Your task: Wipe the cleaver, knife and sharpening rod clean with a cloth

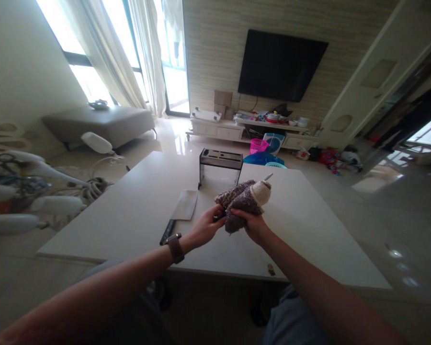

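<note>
Above the table, my left hand (210, 221) is closed around the dark handle of a knife. A brown and cream cloth (242, 206) is folded over this knife, hiding most of its blade. Only the narrow metal tip of the knife (269, 177) sticks out past the cloth's upper right end. My right hand (253, 224) grips the cloth from the right side, thumb on top. Left of my hands, a cleaver (186, 205) with a black handle lies flat on the table. Behind the cloth stands a knife block (221, 167) with a dark slotted top and clear sides.
The white table (309, 230) spans the space before me. A small cartoon-figure piece (270, 269) lies near its front edge. White lamp-like arms (57, 204) and cables stand at the left. Beyond the far edge are a pink basket (258, 145) and a blue basin (260, 158).
</note>
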Demonstrator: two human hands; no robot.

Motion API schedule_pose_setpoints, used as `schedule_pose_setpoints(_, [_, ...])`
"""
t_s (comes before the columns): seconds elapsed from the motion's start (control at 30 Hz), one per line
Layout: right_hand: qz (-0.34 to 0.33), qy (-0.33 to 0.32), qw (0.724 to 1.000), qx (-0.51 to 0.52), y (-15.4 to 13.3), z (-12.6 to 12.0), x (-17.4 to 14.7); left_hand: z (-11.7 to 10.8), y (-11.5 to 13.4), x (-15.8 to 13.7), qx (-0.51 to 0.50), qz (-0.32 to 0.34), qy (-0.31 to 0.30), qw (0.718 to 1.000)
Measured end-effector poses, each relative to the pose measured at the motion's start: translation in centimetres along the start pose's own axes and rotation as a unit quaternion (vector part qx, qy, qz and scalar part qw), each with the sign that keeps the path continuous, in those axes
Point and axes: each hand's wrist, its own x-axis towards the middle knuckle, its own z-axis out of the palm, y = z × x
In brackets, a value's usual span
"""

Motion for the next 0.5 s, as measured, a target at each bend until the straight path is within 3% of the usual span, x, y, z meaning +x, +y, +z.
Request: schedule_pose_setpoints(0.5, [-0.053, 0.063, 0.996, 0.019, -1.4, -1.0, 0.7, -0.7, 1.1, -0.6, 0.056, -0.021, -0.021, 0.998])
